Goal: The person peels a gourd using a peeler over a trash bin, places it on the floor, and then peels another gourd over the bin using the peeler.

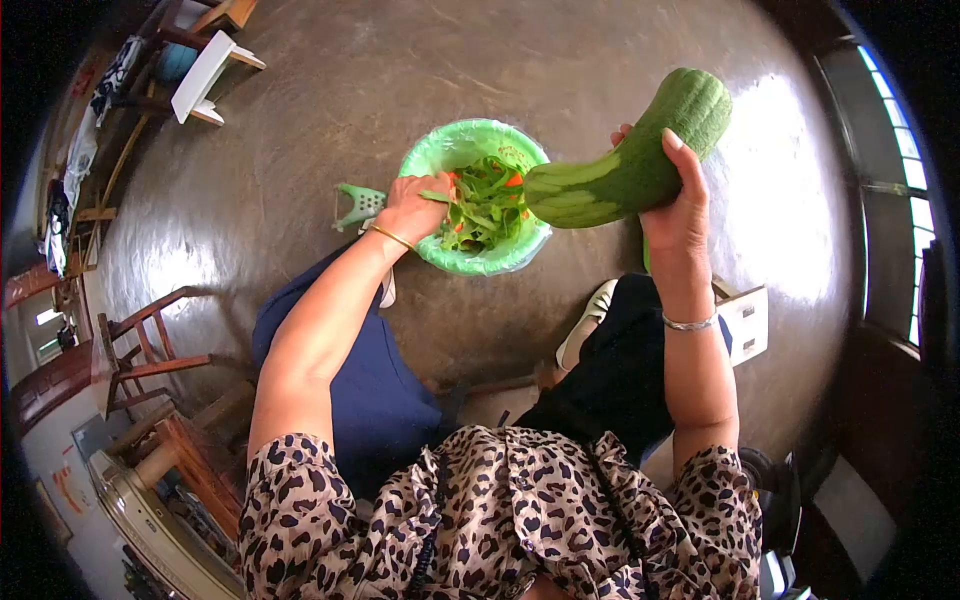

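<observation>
A large green gourd is tilted over the right side of a green bin lined with clear plastic. My right hand grips it around its thick upper part, thumb on the near side. Paler, peeled-looking streaks run along its narrow lower end. Green peels and some orange bits lie in the bin. My left hand is closed at the bin's left rim, with a green strip by its fingers. What it holds is hidden.
A green perforated plastic piece juts out left of the bin. My shoes rest on the brown floor either side. A white-topped stool stands far left, a wooden chair nearer. A white object is beside my right leg.
</observation>
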